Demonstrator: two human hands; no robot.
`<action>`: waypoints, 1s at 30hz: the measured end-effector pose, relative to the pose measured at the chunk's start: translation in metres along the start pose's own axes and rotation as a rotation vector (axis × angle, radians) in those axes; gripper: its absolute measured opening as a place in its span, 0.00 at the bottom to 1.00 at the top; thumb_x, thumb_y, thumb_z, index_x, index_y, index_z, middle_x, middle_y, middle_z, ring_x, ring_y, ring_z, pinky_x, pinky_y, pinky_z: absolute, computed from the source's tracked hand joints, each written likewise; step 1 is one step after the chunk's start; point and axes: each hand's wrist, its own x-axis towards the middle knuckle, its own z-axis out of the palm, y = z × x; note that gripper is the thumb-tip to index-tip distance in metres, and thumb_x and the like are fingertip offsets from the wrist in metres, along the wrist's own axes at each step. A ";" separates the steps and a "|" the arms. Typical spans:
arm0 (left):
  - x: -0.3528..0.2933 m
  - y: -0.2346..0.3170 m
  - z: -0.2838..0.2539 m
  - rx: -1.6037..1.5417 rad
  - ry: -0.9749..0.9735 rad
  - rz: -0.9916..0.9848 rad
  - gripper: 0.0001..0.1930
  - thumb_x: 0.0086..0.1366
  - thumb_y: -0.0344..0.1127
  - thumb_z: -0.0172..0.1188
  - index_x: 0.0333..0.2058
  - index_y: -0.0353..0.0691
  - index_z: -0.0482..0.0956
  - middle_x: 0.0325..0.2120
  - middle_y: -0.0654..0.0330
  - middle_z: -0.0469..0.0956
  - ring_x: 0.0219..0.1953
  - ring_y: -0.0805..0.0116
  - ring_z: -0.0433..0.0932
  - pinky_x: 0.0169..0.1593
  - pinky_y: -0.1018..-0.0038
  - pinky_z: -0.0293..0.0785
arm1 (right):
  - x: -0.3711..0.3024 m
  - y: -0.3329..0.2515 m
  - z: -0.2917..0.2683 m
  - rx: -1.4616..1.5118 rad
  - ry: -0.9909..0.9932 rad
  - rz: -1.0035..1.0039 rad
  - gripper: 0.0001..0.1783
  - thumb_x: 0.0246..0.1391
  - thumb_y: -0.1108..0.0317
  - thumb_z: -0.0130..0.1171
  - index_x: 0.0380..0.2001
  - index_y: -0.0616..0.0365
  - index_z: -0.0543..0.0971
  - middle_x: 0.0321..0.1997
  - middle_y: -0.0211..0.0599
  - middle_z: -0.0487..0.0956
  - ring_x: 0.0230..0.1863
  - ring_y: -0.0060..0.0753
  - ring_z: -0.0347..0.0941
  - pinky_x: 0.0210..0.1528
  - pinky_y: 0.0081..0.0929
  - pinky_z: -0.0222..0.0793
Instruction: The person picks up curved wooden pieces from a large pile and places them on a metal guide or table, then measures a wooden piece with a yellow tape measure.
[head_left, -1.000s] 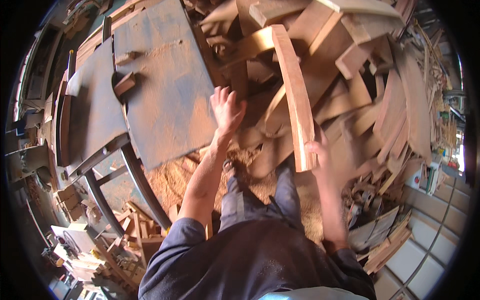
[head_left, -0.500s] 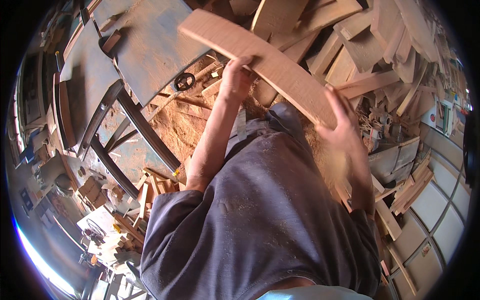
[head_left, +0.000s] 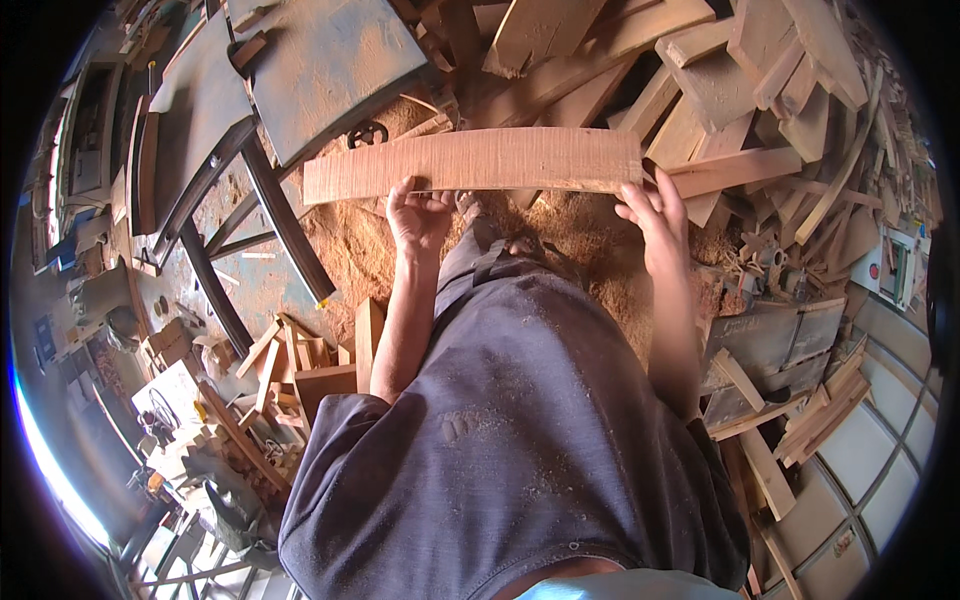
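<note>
A long, slightly curved wooden board (head_left: 480, 160) lies crosswise in front of me, held up above the sawdust, its broad face showing fine saw marks. My left hand (head_left: 420, 217) grips the lower edge left of the middle, fingertips on the face and the other fingers curled beneath. At the right end, my right hand (head_left: 655, 212) has the lower corner between thumb and fingers; part of the fingers is hidden at the board's end.
Beyond the board at left stands a machine table (head_left: 330, 75) dusted with sawdust, with a dark metal frame (head_left: 285, 235) beside it. Wooden offcuts (head_left: 715, 85) pile up at the far right. Sawdust (head_left: 350, 250) covers the floor, and short wood pieces (head_left: 310, 365) stand by my left elbow.
The board has turned from a slant to nearly level, its left end coming down toward me and its right end rising. My right hand has shifted from spread fingers to a hold on the corner.
</note>
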 end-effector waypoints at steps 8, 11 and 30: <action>-0.070 0.005 -0.064 -0.051 0.252 0.091 0.11 0.58 0.35 0.71 0.36 0.39 0.80 0.44 0.54 0.83 0.51 0.53 0.80 0.59 0.48 0.77 | -0.028 0.004 0.016 -0.193 -0.180 -0.118 0.38 0.60 0.60 0.71 0.66 0.70 0.69 0.40 0.36 0.83 0.35 0.20 0.79 0.37 0.18 0.74; -0.079 0.013 -0.093 -0.125 0.273 -0.006 0.15 0.63 0.41 0.68 0.44 0.41 0.80 0.50 0.53 0.81 0.54 0.53 0.78 0.63 0.51 0.75 | -0.043 -0.016 0.035 -0.136 -0.288 -0.193 0.35 0.61 0.60 0.70 0.65 0.69 0.71 0.42 0.39 0.85 0.37 0.20 0.80 0.40 0.19 0.77; -0.069 0.105 -0.173 -0.370 0.096 -0.427 0.28 0.66 0.50 0.67 0.56 0.37 0.75 0.52 0.53 0.79 0.53 0.55 0.81 0.57 0.63 0.83 | -0.126 -0.020 0.241 -0.096 -0.562 -0.236 0.46 0.66 0.54 0.63 0.74 0.69 0.54 0.54 0.51 0.78 0.50 0.36 0.79 0.57 0.34 0.76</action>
